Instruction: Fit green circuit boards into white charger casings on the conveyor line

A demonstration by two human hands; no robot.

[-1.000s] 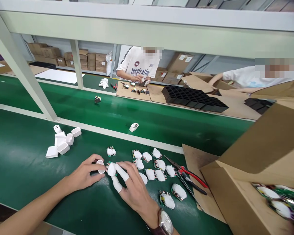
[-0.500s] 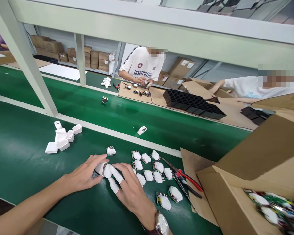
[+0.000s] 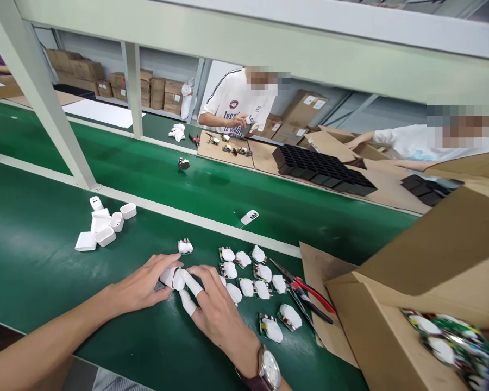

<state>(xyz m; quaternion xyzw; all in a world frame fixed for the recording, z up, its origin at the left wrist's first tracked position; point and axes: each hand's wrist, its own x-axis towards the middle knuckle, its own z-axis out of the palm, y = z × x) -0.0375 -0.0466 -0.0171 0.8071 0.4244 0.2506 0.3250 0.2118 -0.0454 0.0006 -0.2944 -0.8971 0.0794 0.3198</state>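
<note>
My left hand [image 3: 149, 283] is closed around a white plastic charger housing [image 3: 168, 277], its open end turned to the right. My right hand [image 3: 222, 312], with white finger cots on its fingers, pinches a circuit board [image 3: 178, 279] covered with a white lump. That board sits mostly inside the housing's mouth. One more board [image 3: 185, 246] with a white lump lies just beyond my hands. To the right, several similar boards [image 3: 262, 272] are spread on the green table. Empty white housings [image 3: 105, 235] are heaped at the left.
Red-and-black pliers [image 3: 313, 296] lie beside a cardboard box [image 3: 375, 326] holding more boards. Across the green conveyor belt [image 3: 146, 157], which carries a white housing [image 3: 250, 217], two people work near black trays [image 3: 321, 169]. A metal post [image 3: 61, 119] rises at the left.
The circuit board has gone deeper into the housing, and my right fingers have moved slightly left with it. On the belt, the white housing and a small dark board have shifted right.
</note>
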